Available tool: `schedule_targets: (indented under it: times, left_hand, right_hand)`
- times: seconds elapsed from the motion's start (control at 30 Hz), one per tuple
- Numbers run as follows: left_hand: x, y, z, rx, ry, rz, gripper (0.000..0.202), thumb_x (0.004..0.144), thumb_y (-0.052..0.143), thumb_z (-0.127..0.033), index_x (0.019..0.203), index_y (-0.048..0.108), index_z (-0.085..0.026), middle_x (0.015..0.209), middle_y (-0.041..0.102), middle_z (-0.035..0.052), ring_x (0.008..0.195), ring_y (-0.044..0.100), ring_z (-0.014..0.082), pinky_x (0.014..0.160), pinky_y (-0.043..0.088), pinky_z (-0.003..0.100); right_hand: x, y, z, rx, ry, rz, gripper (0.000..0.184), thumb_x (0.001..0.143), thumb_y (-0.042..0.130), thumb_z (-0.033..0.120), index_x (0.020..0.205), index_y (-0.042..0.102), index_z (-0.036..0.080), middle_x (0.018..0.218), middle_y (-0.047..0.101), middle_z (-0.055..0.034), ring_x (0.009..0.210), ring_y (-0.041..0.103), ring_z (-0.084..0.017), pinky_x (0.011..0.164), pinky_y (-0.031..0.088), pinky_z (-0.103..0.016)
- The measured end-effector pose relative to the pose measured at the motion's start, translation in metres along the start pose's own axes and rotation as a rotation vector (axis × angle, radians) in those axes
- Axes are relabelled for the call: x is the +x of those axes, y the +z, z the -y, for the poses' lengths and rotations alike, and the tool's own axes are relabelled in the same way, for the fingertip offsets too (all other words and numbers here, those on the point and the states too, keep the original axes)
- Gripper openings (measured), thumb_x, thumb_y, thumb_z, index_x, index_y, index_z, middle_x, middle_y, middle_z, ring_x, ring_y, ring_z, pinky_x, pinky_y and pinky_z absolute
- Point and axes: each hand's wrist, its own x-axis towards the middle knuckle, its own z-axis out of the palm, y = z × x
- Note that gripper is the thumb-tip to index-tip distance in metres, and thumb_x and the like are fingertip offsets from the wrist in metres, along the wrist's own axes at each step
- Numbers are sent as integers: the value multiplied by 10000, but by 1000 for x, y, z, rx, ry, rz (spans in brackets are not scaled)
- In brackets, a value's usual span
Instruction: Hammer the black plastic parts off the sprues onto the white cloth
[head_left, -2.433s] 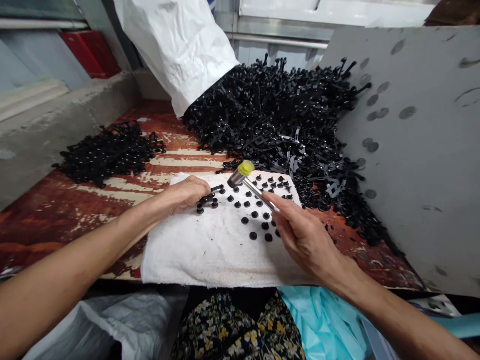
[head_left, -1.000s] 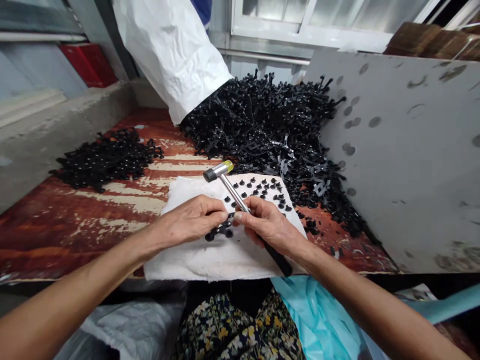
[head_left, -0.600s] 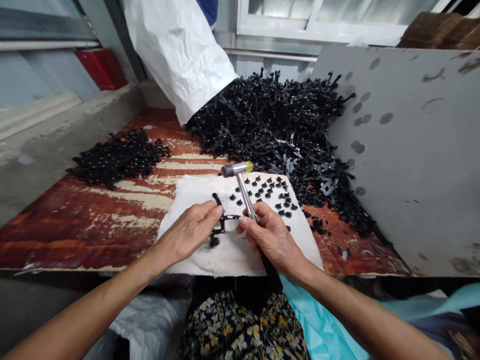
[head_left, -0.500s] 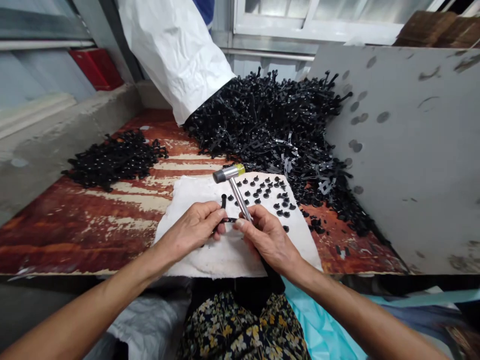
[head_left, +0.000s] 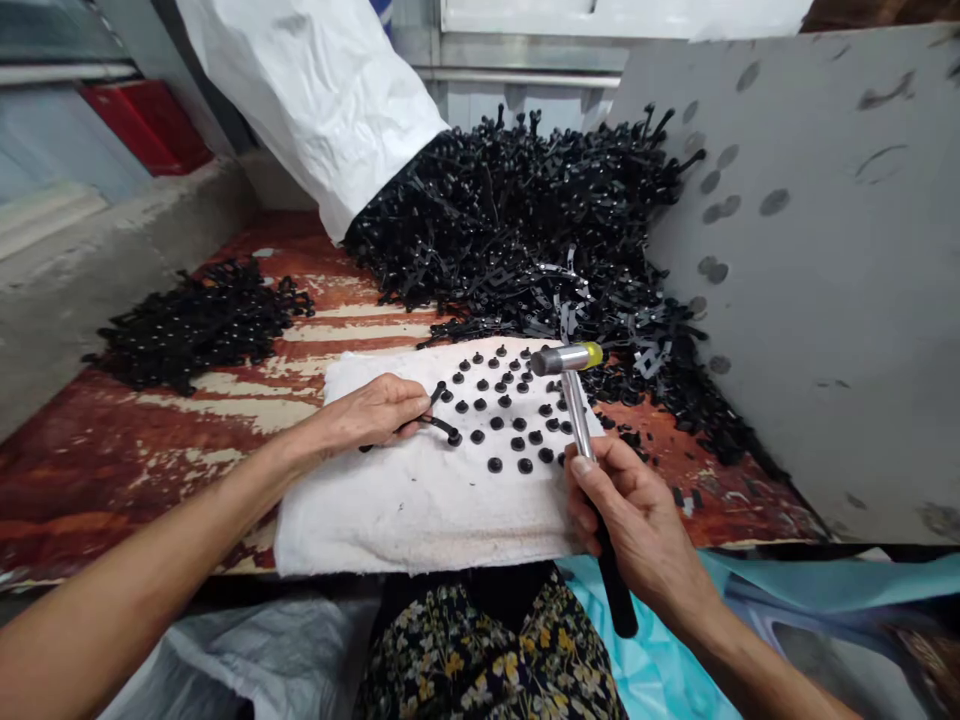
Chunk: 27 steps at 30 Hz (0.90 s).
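My left hand (head_left: 384, 408), on the left part of the white cloth (head_left: 435, 525), is closed on a black branched plastic part (head_left: 441, 426). Two of its thin arms stick out to the right, and the lower arm's round end rests among the small black round pieces. Several of these black round pieces (head_left: 496, 424), each with a short stub, stand in loose rows on the cloth. At the cloth's right edge my right hand (head_left: 626, 495) grips a small two-faced mallet (head_left: 576, 405). Its metal head has one dark grey and one yellow face and is raised over the cloth.
A large heap of black parts (head_left: 510, 220) lies at the back under a white sack (head_left: 322, 100). A smaller black pile (head_left: 195, 325) sits to the left on the worn red tabletop (head_left: 67, 470). A spotted grey panel (head_left: 817, 280) stands along the right side.
My hands have parted. The right hand moved right and toward me with the mallet; the left shifted left with the black part. The camera view has shifted slightly.
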Motion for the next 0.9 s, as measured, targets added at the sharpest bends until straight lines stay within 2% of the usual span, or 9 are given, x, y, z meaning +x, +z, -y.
schedule_targets:
  times: [0.4, 0.6, 0.9]
  left_hand:
    - [4, 0, -1, -18, -10, 14, 239, 833, 495, -325, 660, 520, -161, 504, 452, -40, 409, 326, 52, 403, 235, 168]
    - [4, 1, -5, 20, -28, 4, 256, 842, 484, -325, 638, 499, -171, 450, 403, -59, 380, 287, 50, 378, 194, 167]
    - [6, 2, -1, 13, -50, -8, 250, 829, 488, -340, 645, 507, -172, 459, 413, -55, 373, 282, 48, 371, 183, 167]
  right_hand:
    - [3, -1, -3, 35, 3, 21, 350, 804, 678, 531, 859, 531, 217, 518, 444, 105, 377, 354, -50, 321, 312, -141]
    - [3, -2, -4, 33, -2, 42, 340, 830, 658, 528, 879, 529, 217, 500, 432, 114, 369, 352, -49, 329, 310, -138]
    - [2, -3, -5, 45, 0, 53, 320, 843, 648, 516, 888, 537, 219, 507, 442, 109, 370, 354, -54, 332, 300, -146]
